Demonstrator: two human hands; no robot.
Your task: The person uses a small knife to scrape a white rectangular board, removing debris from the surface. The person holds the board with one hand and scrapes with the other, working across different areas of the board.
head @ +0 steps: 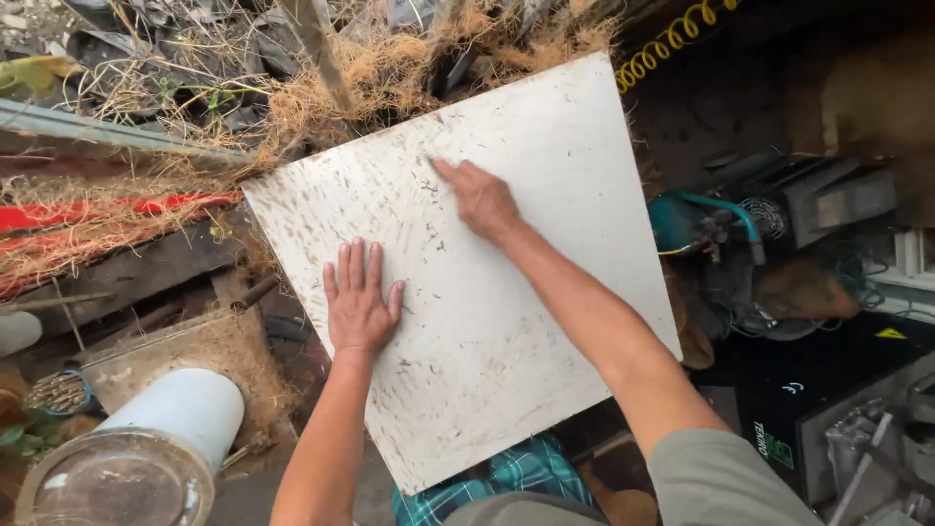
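Both hands rest open on a dirty white board (506, 321) at picture centre: the left hand (358, 302) lies flat, fingers spread, at its 8 o'clock edge; the right hand (482, 200) presses near its middle, clamping nothing. Dry straw (390, 68) sits at 12 o'clock, a white pipe (180, 409) at 8 o'clock.

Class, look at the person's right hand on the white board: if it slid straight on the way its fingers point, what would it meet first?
The right hand points up-left across the dirty white board. Going on, it would likely cross bare board, then reach the top edge and the dry straw-like fibres heaped there. How high those lie is unclear.
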